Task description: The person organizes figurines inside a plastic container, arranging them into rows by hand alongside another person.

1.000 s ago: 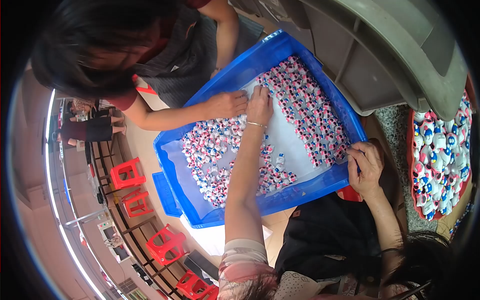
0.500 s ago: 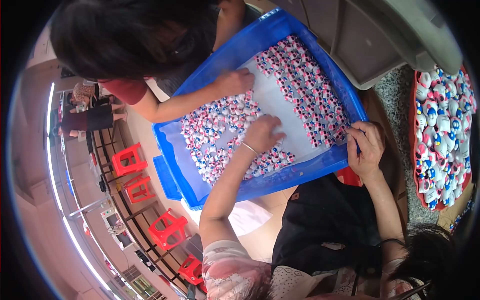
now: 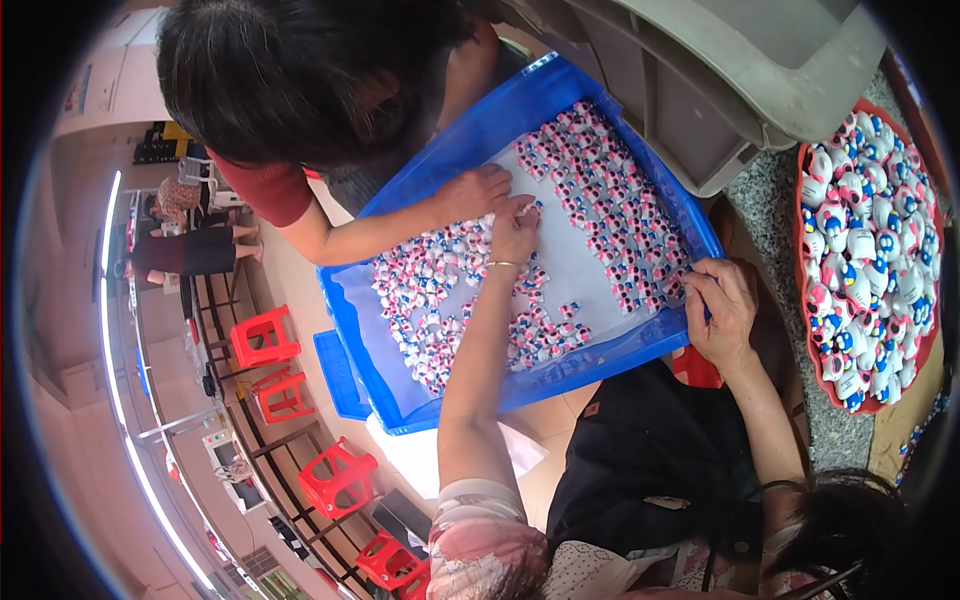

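Inside a blue plastic tray (image 3: 545, 392) lined with white sheet lie many small white, pink and blue figurines. Those at the left form a loose heap (image 3: 420, 285); at the right they stand in neat rows (image 3: 625, 225). My left hand (image 3: 513, 235), with a bracelet at the wrist, reaches over the middle of the tray. Its fingers pinch a small figurine at the edge of the bare strip. My right hand (image 3: 722, 310) is curled around the tray's near right corner. Close to my left hand, a co-worker's hand (image 3: 475, 192) is over the figurines, its fingers partly hidden.
A red scalloped tray (image 3: 868, 405) piled with larger figurines sits on a speckled counter (image 3: 840, 440) at the right. A grey plastic bin (image 3: 720, 110) stands beyond the blue tray. Red stools (image 3: 338, 478) line the left side, and another person (image 3: 190, 250) is in the background.
My left hand has moved away from me across the tray toward the co-worker's hand, its fingers now pinched together. My right hand stays at the tray corner. The view has shifted slightly.
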The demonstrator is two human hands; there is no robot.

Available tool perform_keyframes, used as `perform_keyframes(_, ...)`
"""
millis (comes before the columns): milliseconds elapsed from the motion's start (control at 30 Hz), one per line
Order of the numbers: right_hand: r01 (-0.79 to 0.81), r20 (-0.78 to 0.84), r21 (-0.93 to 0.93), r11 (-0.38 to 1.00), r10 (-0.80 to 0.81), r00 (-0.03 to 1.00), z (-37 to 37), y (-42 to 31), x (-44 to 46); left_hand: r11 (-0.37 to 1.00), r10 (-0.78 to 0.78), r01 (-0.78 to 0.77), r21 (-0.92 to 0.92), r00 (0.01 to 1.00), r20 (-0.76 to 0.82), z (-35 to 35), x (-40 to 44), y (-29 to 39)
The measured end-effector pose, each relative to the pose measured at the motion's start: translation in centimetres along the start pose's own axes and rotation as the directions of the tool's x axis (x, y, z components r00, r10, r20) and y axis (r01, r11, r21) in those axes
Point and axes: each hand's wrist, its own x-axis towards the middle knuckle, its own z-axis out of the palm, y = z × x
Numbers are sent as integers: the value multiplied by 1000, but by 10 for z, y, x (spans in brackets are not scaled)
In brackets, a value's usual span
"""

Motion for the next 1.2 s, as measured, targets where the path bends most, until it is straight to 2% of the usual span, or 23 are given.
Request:
perform_keyframes(133,-5,10,-7,1000,6,1000,-1,0,2,996,38,-42,-75,998,-54,19,24,-28)
perform_keyframes(200,-11,19,2,1000,11,1000,0,0,0,981,6,-44,-191,981,-196,26,24,-26)
perform_keyframes(233,-6,21,-4,1000,6,1000,0,0,0,980,1,-39,-193,980,-197,26,22,-25)
perform_keyframes(433,-1,32,-25,1000,2,999,-1,0,0,994,21,-49,-99,963,-270,37,22,-19)
perform_keyframes(600,1,56,-46,999,1,998,-2,1,1,988,147,-152,6,941,-305,27,9,-8)
perform_keyframes(633,4,43,-30,1000,-2,999,-1,1,1,992,113,-122,-20,959,-261,19,-5,-9)
perform_keyframes(667,4,26,-14,1000,-4,1000,-1,1,1,962,198,-178,205,977,-82,4,-24,-1)
perform_keyframes(700,1,12,-18,1000,-1,1000,0,0,1,874,247,-274,402,962,117,-7,-44,15)
perform_keyframes(733,-9,12,-17,1000,9,1000,1,1,0,883,31,-177,434,946,322,-10,-69,42)
perform_keyframes(800,-38,-4,5,999,38,999,3,0,-1,732,159,-426,531,865,476,-5,-104,39)
perform_keyframes(867,-12,-10,-4,1000,12,1000,3,-1,-1,625,40,-436,647,846,531,5,-121,35)
perform_keyframes(900,-22,1,1,1000,22,1000,3,0,-3,572,12,-438,694,850,526,11,-120,28)
perform_keyframes(967,-4,9,-18,1000,4,1000,0,0,-1,596,50,-447,667,850,524,14,-118,23)
perform_keyframes(1000,18,12,-40,999,-17,1000,-2,0,0,664,103,-422,617,869,484,14,-113,24)
perform_keyframes(1100,8,-5,-25,1000,-8,1000,0,0,-1,746,361,-407,527,912,193,18,-76,28)
perform_keyframes(1200,3,-1,-19,1000,-3,1000,0,0,-1,748,335,-294,595,941,44,24,-42,21)
